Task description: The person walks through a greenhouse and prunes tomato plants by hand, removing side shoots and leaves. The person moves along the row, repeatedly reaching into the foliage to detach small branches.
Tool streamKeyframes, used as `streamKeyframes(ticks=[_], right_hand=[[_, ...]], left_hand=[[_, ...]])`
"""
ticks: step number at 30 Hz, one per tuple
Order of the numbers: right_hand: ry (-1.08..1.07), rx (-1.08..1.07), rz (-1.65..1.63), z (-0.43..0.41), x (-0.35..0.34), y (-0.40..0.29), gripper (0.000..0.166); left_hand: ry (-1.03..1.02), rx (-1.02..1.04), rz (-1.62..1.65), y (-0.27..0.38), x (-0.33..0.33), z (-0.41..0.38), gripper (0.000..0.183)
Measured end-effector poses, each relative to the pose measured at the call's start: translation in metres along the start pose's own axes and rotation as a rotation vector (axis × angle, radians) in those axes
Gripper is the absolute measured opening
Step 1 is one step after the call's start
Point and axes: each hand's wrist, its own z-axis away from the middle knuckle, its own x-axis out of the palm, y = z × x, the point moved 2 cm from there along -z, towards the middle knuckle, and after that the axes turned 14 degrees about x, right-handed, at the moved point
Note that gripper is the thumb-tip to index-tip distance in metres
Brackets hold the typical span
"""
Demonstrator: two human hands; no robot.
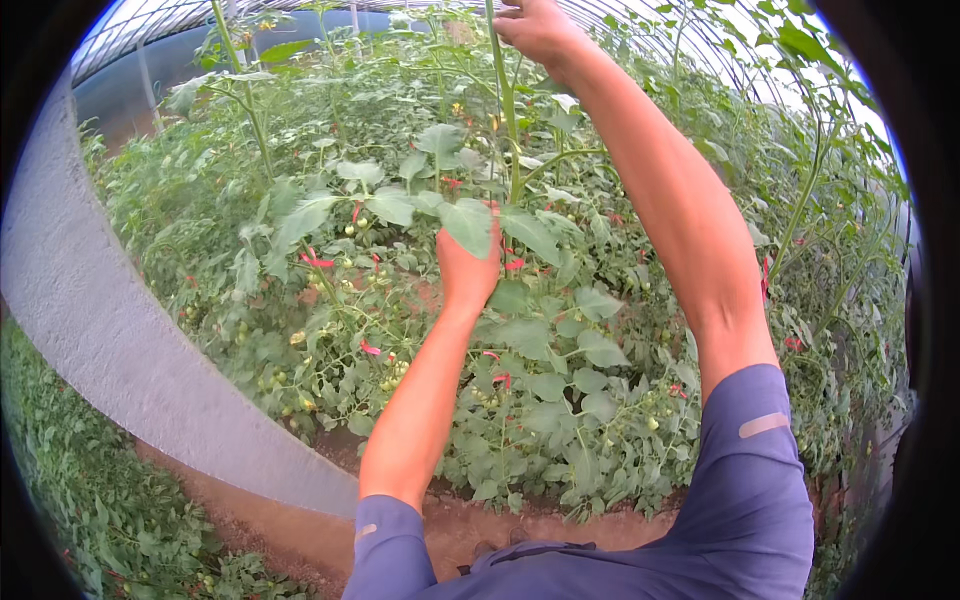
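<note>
A tall green tomato stem [507, 112] rises in front of me at the middle, with a thin cord running beside it. My left hand [469, 262] is at the lower part of this stem, its fingers partly hidden behind a broad tomato leaf [468, 225]. Raised high, my right hand [536, 30] is at the top edge of the picture next to the stem's upper part; its fingers are curled, and whether they hold the stem or cord cannot be told. Red ribbon ties [316, 261] and small green tomatoes [394, 375] show among the foliage around my arms.
A pale concrete ledge [187, 405] curves along the left side, with more plants [67, 465] beyond it. Bare soil [480, 525] lies at my feet. Another tall stem [802, 195] stands at the right. The greenhouse frame [142, 37] arches overhead.
</note>
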Motion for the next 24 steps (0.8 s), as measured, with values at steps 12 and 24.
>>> streamKeyframes(ticks=[12, 24], right_hand=[[-0.003, 0.493, -0.363, 0.042, -0.013, -0.030, 0.019], [-0.199, 0.439, -0.581, 0.083, -0.042, -0.056, 0.028]], left_hand=[[0.107, -0.140, 0.166, 0.012, -0.027, 0.008, 0.036], [0.029, -0.077, 0.231, 0.037, -0.019, 0.032, 0.029]])
